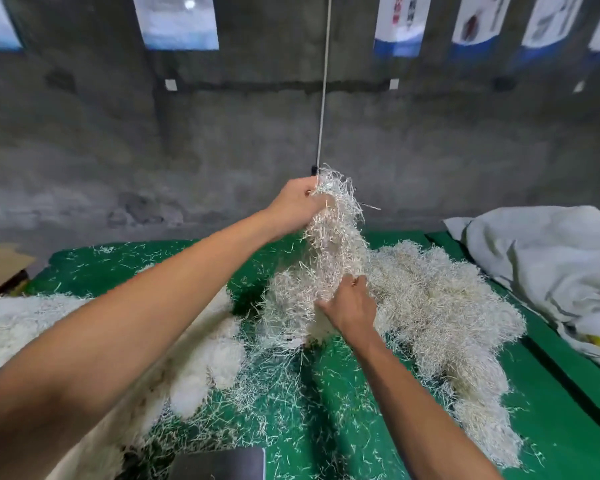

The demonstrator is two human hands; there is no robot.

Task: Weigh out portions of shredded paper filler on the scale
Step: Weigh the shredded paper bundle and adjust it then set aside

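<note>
A big heap of white shredded paper filler (430, 299) lies on the green table cover (551, 427). My left hand (297, 206) is raised high and grips a tall clump of filler (333, 237) that stretches up out of the heap. Lower down, my right hand (352, 308) pinches the bottom of the same clump where it joins the heap. A dark grey scale pan (222, 464) shows at the bottom edge, near me, with nothing on it; its display is out of sight.
Several white bagged portions (205, 368) lie on the left under my left forearm. A crumpled white sack (551, 268) sits at the right. Flattened cardboard (0, 268) is at the far left. A cord (323, 98) hangs before the concrete wall.
</note>
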